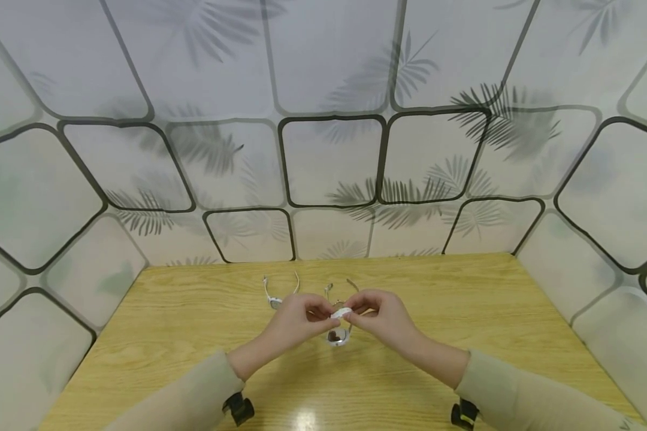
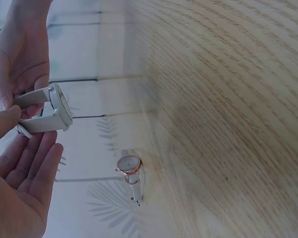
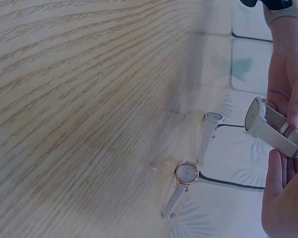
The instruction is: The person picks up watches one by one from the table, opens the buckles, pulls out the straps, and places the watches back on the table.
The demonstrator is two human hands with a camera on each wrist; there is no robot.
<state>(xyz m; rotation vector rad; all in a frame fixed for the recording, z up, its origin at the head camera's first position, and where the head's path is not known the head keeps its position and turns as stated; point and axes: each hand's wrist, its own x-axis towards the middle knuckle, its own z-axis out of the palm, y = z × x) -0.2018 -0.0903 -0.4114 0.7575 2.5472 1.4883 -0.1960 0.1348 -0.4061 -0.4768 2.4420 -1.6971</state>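
Note:
Both hands hold one white wristwatch (image 1: 338,337) above the table, its round face hanging low and its strap (image 1: 341,312) bent upward. My left hand (image 1: 296,320) pinches the strap from the left between thumb and fingers. From the other side my right hand (image 1: 386,317) pinches it too, fingertips close to the left ones. The right wrist view shows the two strap parts of the white watch (image 3: 268,130) meeting at the fingers, which partly hide the buckle end. In the left wrist view the watch's case (image 2: 61,105) points away from the hands.
Behind the hands a rose-gold watch with a pale strap (image 3: 187,173) lies on the wooden table (image 1: 437,281). A second white watch (image 1: 275,303) rests to its left, strap spread open. Patterned fabric walls (image 1: 329,161) enclose the table's back and sides.

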